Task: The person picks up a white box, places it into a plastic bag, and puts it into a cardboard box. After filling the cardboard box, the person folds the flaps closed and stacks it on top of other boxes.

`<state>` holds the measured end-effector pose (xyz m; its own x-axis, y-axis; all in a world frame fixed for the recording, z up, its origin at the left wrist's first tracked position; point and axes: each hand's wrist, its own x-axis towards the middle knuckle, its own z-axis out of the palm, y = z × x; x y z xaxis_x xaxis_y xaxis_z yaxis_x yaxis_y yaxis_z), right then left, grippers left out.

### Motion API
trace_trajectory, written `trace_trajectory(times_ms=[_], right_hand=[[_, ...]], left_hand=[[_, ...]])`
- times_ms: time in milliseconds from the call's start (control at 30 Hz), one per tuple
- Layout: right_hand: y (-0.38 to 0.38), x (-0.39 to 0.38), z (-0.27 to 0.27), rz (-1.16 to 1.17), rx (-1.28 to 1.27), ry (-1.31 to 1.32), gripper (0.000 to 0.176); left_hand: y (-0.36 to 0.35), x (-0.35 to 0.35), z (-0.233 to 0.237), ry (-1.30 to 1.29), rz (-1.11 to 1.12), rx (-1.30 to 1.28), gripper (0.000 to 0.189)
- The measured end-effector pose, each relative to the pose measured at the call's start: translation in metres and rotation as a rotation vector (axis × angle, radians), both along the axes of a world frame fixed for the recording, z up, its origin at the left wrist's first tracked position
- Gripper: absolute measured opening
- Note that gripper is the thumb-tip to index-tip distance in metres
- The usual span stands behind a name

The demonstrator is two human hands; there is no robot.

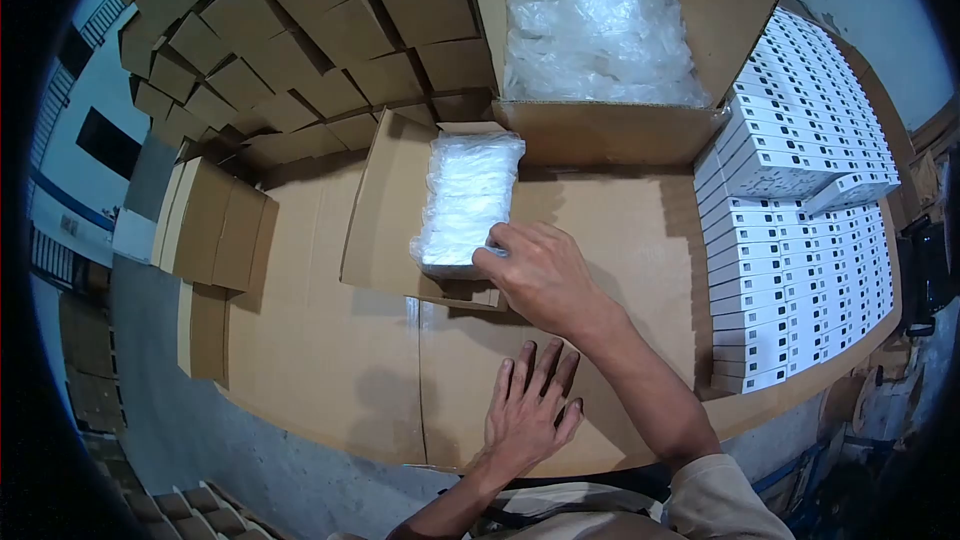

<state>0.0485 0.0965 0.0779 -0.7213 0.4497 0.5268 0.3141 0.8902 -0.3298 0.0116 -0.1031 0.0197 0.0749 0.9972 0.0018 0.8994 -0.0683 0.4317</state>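
- R hand [540,275], seen in my head view: palm down, fingers bent against the near right end of the packet row; whether it pinches a single pkt., I can't tell.
- Row of white packets in clear plastic wrap [470,190]: lined up inside the small open box, ctr. of the desk; glossy film, near end partly covered by R hand.
- Small open brown cardboard box [385,215]: sits slightly askew, L side broad & plain, nr. the large box.
- L hand [530,410]: released, holding nothing; palm down, fingers spread on the desk, closer to the wearer than R hand.
- Desk [320,360]: surfaced w/ brown cardboard, a seam running nr. the middle.
- Large open brown cardboard box [605,130]: far side, filled w/ crumpled clear plastic bags [600,30].
- Stacked flat white boxes w/ small black marks [800,290]: right side, in dense rows; I note one tilted white box [850,192] on top.
- Piled plain brown cartons [300,30]: far L.
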Motion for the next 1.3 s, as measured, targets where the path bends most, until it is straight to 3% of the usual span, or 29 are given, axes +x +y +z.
trace_trajectory(times_ms=[500, 733, 900, 967, 1300], right_hand=[[-0.013, -0.003, 0.007, -0.143, -0.147, -0.176, 0.011], [-0.024, 0.034, 0.012, -0.038, -0.380, -0.103, 0.043], [-0.035, 0.077, 0.008, -0.132, -0.366, -0.145, 0.054], [-0.036, 0.098, 0.017, -0.176, -0.370, -0.151, 0.054], [-0.024, 0.248, 0.065, -0.575, -0.224, -0.135, 0.055]], left_hand=[[0.001, 0.004, 0.004, -0.017, 0.025, -0.002, 0.063], [0.011, 0.010, 0.001, 0.044, 0.062, 0.058, 0.063], [0.036, 0.012, -0.002, 0.020, 0.042, 0.098, 0.062], [0.052, 0.015, -0.006, -0.029, 0.050, 0.249, 0.062], [0.147, 0.009, -0.023, 0.019, 0.087, 0.263, 0.057]])
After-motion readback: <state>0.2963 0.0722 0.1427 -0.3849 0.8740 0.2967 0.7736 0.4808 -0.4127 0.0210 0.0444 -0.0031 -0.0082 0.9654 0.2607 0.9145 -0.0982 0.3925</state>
